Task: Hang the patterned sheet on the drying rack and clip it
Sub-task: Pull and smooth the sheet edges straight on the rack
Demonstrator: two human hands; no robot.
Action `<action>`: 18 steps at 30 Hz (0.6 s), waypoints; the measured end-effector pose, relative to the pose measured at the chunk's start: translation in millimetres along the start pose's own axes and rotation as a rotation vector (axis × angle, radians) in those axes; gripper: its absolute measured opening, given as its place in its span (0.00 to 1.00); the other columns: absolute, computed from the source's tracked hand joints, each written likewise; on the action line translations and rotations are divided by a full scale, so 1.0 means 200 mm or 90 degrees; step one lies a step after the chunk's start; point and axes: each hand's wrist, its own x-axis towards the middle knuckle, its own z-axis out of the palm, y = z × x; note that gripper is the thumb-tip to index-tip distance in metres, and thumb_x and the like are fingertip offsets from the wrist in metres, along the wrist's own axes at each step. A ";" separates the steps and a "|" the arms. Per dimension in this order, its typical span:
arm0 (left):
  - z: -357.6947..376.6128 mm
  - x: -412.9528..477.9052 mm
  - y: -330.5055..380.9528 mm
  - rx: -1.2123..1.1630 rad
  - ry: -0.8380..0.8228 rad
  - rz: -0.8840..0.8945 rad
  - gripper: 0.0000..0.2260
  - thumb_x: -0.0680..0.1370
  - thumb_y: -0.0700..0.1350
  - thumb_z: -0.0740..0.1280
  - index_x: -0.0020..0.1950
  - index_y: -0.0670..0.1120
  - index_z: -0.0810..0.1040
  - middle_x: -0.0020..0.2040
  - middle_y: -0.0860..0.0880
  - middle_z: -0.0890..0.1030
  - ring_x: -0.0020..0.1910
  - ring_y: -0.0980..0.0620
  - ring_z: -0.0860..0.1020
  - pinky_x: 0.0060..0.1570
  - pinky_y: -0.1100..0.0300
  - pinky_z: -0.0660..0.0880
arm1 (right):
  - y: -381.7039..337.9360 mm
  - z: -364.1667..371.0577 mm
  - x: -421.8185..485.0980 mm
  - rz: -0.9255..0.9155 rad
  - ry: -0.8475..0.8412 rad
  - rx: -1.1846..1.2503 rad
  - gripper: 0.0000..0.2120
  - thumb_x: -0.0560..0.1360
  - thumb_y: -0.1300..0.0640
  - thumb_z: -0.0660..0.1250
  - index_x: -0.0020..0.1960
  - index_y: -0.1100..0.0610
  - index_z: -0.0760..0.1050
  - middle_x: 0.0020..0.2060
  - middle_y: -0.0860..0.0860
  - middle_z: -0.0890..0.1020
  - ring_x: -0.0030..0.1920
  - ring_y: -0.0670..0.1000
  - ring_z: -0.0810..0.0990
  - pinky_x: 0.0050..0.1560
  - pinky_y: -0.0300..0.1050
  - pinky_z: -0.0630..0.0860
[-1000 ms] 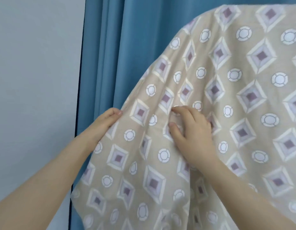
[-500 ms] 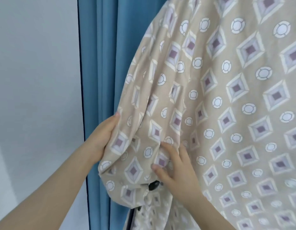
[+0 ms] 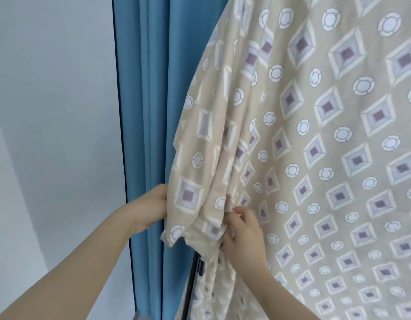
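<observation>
A beige patterned sheet [image 3: 326,139] with purple diamonds and white circles hangs in front of me and fills the right side of the view. Its left edge is bunched into folds. My left hand [image 3: 149,211] grips that bunched edge from behind, fingers hidden under the cloth. My right hand [image 3: 243,234] pinches the gathered folds at the front, lower down. A dark bar of the drying rack [image 3: 193,271] shows just below the bunch, with a small dark part on it. The rest of the rack is hidden by the sheet.
A blue curtain [image 3: 149,100] hangs directly behind the sheet's left edge. A pale grey wall [image 3: 52,112] takes up the left side of the view.
The sheet's left edge has been gathered from a flat spread into a tight bunch. Both hands moved down and closer together, and the rack bar came into sight beneath the folds.
</observation>
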 end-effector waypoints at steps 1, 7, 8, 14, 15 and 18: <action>-0.03 0.00 0.00 -0.057 0.008 0.015 0.11 0.77 0.32 0.62 0.45 0.45 0.81 0.39 0.52 0.84 0.39 0.57 0.81 0.40 0.65 0.77 | 0.00 0.00 0.02 0.057 0.013 0.063 0.08 0.73 0.62 0.61 0.45 0.52 0.77 0.49 0.46 0.72 0.51 0.48 0.75 0.48 0.44 0.71; -0.05 0.10 0.03 -0.154 0.165 0.112 0.11 0.77 0.34 0.62 0.48 0.48 0.79 0.42 0.51 0.84 0.42 0.52 0.81 0.41 0.62 0.78 | 0.04 -0.20 0.18 0.256 0.253 0.165 0.11 0.76 0.62 0.57 0.53 0.60 0.77 0.47 0.53 0.68 0.48 0.51 0.66 0.50 0.38 0.61; -0.06 0.13 0.02 -0.134 0.222 0.117 0.10 0.76 0.35 0.64 0.49 0.50 0.77 0.45 0.52 0.83 0.45 0.52 0.80 0.45 0.61 0.77 | 0.06 -0.22 0.20 0.270 0.287 0.165 0.13 0.75 0.61 0.56 0.53 0.61 0.77 0.48 0.53 0.68 0.50 0.53 0.68 0.52 0.39 0.62; -0.03 0.27 -0.03 -0.176 0.237 0.084 0.35 0.74 0.44 0.71 0.72 0.62 0.54 0.61 0.60 0.69 0.55 0.56 0.74 0.58 0.56 0.72 | 0.10 -0.28 0.18 0.294 0.139 0.164 0.14 0.76 0.66 0.56 0.53 0.56 0.77 0.45 0.51 0.72 0.50 0.55 0.74 0.47 0.44 0.67; -0.02 0.30 -0.03 -0.179 0.199 0.066 0.28 0.75 0.46 0.69 0.69 0.62 0.59 0.58 0.60 0.74 0.54 0.55 0.76 0.57 0.56 0.74 | 0.10 -0.28 0.16 0.304 0.104 0.195 0.13 0.76 0.65 0.56 0.51 0.54 0.77 0.42 0.49 0.73 0.47 0.54 0.75 0.44 0.44 0.69; 0.01 0.33 -0.03 -0.123 0.096 0.013 0.07 0.80 0.45 0.61 0.55 0.49 0.77 0.47 0.50 0.83 0.47 0.51 0.79 0.48 0.59 0.77 | 0.12 -0.29 0.14 0.360 0.065 0.271 0.12 0.78 0.64 0.55 0.42 0.52 0.73 0.37 0.46 0.75 0.42 0.51 0.75 0.41 0.42 0.70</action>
